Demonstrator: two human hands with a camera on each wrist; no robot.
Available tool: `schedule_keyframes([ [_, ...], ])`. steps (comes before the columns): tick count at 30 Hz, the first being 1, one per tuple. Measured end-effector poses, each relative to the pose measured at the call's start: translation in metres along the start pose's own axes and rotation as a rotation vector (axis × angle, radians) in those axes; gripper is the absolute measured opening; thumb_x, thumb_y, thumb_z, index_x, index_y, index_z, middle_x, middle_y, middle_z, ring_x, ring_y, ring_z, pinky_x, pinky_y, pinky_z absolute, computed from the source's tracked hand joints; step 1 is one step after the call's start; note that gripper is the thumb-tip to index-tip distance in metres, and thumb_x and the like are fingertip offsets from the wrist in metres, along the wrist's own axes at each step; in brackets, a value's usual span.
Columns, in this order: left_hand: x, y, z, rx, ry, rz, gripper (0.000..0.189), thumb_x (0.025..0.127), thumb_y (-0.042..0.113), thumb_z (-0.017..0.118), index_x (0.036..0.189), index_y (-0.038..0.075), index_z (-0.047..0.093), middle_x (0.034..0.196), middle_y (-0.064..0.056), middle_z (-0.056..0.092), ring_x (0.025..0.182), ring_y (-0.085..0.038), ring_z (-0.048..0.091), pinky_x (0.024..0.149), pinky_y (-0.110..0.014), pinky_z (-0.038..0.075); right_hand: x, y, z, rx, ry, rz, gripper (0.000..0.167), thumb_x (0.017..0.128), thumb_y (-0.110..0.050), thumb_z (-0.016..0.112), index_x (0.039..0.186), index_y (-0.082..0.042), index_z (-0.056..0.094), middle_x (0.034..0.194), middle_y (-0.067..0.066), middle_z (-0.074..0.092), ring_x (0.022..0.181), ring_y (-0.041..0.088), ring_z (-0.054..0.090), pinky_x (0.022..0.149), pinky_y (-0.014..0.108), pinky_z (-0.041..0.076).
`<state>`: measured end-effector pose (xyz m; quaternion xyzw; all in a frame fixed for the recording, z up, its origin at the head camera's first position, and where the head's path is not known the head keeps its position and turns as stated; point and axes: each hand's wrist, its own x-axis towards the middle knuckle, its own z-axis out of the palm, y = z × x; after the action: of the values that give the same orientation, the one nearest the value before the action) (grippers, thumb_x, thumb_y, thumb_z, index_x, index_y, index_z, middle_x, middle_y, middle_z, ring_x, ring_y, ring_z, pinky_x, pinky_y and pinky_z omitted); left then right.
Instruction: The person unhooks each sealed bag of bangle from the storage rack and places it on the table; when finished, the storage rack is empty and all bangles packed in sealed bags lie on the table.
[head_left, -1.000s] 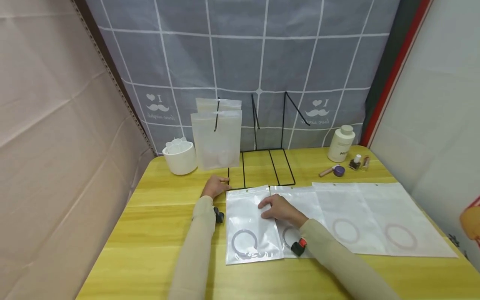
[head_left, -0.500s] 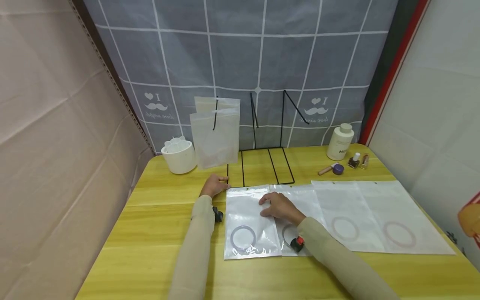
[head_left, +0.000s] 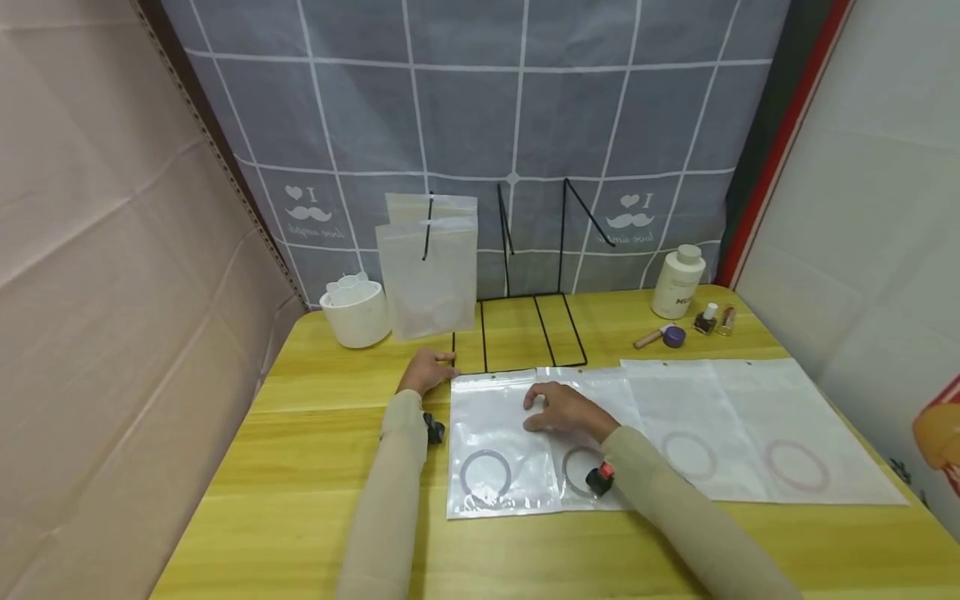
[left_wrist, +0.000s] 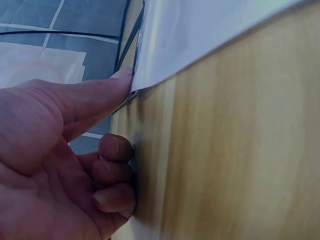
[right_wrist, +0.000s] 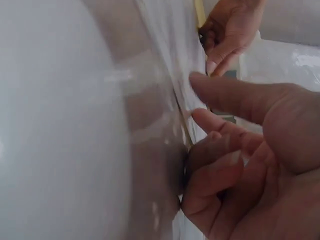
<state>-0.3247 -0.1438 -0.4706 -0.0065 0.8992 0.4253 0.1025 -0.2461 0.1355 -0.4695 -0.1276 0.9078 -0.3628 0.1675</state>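
A black wire display rack [head_left: 562,237] stands at the back of the table. My left hand [head_left: 423,372] pinches the front left corner of its base between thumb and index finger. In the left wrist view, its other fingers curl against the wood. Clear-fronted zip bags lie in a row in front of the rack. The leftmost bag [head_left: 491,417] holds a greyish ring, and its top left corner meets the left thumb. My right hand [head_left: 566,408] rests with bent fingertips over the second bag [head_left: 613,396], thumb apart, near the seam with the first.
Two larger white bags [head_left: 738,408] with pinkish rings lie to the right. More bags [head_left: 427,275] hang on the rack's left hook. A white pot [head_left: 357,317] stands back left. A white bottle [head_left: 678,283], nail polish [head_left: 707,319] and a purple-lidded jar [head_left: 674,337] stand back right.
My right hand has slid slightly to the right, off the first bag towards the second, whose ring shows more. The left hand stays at the rack's corner.
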Motion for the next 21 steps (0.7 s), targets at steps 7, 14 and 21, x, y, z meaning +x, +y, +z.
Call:
schedule_keyframes([
  [7,0.0,-0.002,-0.002,0.01,-0.005,0.003,0.043,0.092,0.015,0.075,0.133,0.008,0.066,0.147,-0.018,0.052,0.141,-0.034,0.041,0.112,-0.046,0.04,0.011,0.03,-0.049,0.03,0.207,-0.045,0.02,0.097,-0.028,0.069,0.105,-0.01,0.074,0.086,0.007,0.063,0.072,0.018,0.051,0.062,0.03,0.043],
  [14,-0.001,-0.003,-0.003,-0.001,0.012,-0.01,0.041,0.091,0.014,0.076,0.131,0.009,0.068,0.146,-0.017,0.054,0.143,-0.036,0.039,0.114,-0.049,0.037,0.026,0.067,-0.09,-0.082,0.273,0.074,0.05,0.098,-0.033,0.067,0.14,-0.007,0.06,0.116,0.021,0.066,0.097,0.033,0.062,0.078,0.044,0.052],
  [21,0.001,-0.003,-0.001,-0.012,-0.002,-0.012,0.041,0.091,0.016,0.076,0.132,0.013,0.069,0.147,-0.014,0.054,0.145,-0.034,0.037,0.116,-0.049,0.034,0.035,0.085,-0.09,-0.097,0.167,0.121,0.066,0.09,-0.047,0.074,0.146,-0.016,0.056,0.133,0.026,0.059,0.112,0.039,0.057,0.093,0.056,0.048],
])
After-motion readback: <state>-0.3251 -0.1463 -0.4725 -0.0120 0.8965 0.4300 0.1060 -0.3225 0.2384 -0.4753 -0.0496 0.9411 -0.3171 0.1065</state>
